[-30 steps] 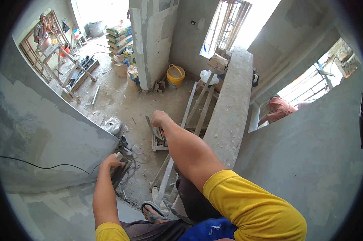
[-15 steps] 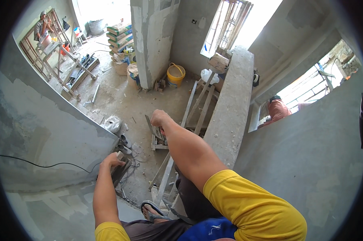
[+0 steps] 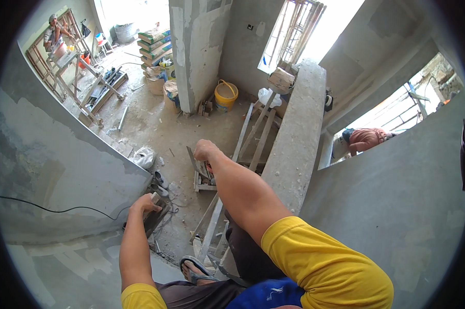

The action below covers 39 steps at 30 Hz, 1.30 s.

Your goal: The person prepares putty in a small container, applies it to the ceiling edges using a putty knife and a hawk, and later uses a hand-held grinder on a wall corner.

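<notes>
My right hand (image 3: 205, 151) is closed on a flat trowel-like tool (image 3: 197, 166) with a red part below the fingers, above a low wooden frame (image 3: 206, 188) with odds and ends. At lower left, my left hand (image 3: 145, 205) grips a dark grey board (image 3: 156, 219) by a pale block at its top, beside the plastered wall (image 3: 52, 170) and a black cable (image 3: 57, 210). My sandalled foot (image 3: 194, 270) shows below, near a long pale plank (image 3: 212, 232). A concrete-grey long board (image 3: 297, 139) lies along my right side.
Leaning poles (image 3: 263, 134), a yellow bucket (image 3: 225, 105), stacked sacks (image 3: 155, 44), shoes (image 3: 159, 188) and a white bag (image 3: 144, 157) stand below. A co-worker (image 3: 55, 36) is beside a scaffold (image 3: 73, 72) at upper left; another co-worker (image 3: 366, 138) bends at the right-hand window opening.
The co-worker at the right-hand opening has bent over further and shifted. My hands stay in nearly the same places, with the view moving only very slightly.
</notes>
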Tool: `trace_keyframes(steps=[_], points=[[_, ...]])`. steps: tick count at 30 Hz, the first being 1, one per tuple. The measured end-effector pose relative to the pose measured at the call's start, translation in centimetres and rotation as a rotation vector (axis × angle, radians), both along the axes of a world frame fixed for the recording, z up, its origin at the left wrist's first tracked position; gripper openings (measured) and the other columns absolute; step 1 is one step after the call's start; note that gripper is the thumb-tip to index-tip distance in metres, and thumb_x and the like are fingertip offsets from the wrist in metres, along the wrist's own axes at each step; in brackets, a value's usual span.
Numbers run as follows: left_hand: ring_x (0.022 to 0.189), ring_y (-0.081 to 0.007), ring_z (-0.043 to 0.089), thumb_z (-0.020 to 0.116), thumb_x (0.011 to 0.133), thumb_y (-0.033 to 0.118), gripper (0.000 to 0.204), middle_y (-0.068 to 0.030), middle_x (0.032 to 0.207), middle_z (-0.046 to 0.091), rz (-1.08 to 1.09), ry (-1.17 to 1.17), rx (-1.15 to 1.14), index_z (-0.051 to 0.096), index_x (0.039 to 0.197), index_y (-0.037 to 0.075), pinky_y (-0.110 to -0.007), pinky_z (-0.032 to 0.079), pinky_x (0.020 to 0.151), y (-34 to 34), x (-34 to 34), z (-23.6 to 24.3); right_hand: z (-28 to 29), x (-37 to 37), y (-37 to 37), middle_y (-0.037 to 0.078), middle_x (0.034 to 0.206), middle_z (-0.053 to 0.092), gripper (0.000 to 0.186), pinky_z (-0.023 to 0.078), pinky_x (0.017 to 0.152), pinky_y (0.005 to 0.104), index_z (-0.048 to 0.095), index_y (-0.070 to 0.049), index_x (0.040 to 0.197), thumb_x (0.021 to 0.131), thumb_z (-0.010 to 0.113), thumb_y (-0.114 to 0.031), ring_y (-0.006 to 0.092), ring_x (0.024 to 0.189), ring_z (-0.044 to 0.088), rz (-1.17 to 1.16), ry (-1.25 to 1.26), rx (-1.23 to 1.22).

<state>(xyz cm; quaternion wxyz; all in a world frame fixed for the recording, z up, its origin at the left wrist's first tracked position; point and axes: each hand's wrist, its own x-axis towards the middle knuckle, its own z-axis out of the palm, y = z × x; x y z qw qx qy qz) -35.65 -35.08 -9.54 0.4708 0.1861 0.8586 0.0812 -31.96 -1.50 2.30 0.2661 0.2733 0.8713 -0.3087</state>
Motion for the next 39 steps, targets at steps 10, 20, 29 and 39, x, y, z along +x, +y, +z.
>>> trace_keyframes(steps=[10, 20, 29, 39], points=[[0.106, -0.0319, 0.062, 0.085, 0.067, 0.034, 0.068, -0.019, 0.115, 0.065, 0.022, -0.005, 0.026, 0.056, 0.119, 0.001, -0.04, 0.047, 0.089, -0.8, 0.1, -1.0, -0.6, -0.1, 0.1, 0.019, 0.13, 0.058, 0.039, 0.046, 0.1, 0.0397, 0.064, -0.004, 0.119, 0.082, 0.057, -0.01, 0.0342, 0.123, 0.054, 0.027, 0.005, 0.013], [0.107, -0.0325, 0.061, 0.085, 0.067, 0.035, 0.068, -0.0188, 0.114, 0.065, 0.018, 0.003, 0.03, 0.056, 0.119, 0.001, -0.04, 0.046, 0.09, -0.6, 0.2, 0.0, -0.5, -0.3, -0.1, 0.02, 0.129, 0.058, 0.038, 0.046, 0.099, 0.04, 0.065, -0.004, 0.118, 0.082, 0.056, -0.011, 0.0345, 0.122, 0.055, 0.001, 0.0, -0.004], [0.109, -0.0329, 0.061, 0.085, 0.068, 0.034, 0.069, -0.019, 0.116, 0.064, 0.026, -0.027, 0.0, 0.056, 0.12, 0.001, -0.04, 0.046, 0.091, 0.1, 0.2, 0.3, -0.5, -0.2, -0.1, 0.02, 0.129, 0.059, 0.038, 0.046, 0.099, 0.0401, 0.065, -0.004, 0.118, 0.082, 0.056, -0.01, 0.0345, 0.122, 0.055, 0.014, 0.024, 0.014], [0.108, -0.0321, 0.061, 0.085, 0.068, 0.032, 0.066, -0.0182, 0.115, 0.064, 0.043, -0.034, 0.021, 0.056, 0.119, 0.002, -0.04, 0.046, 0.091, 0.3, 0.2, 0.4, -0.5, -0.2, -0.2, 0.02, 0.128, 0.059, 0.037, 0.046, 0.099, 0.0399, 0.065, -0.003, 0.117, 0.082, 0.057, -0.011, 0.0346, 0.121, 0.055, 0.022, 0.021, 0.011]])
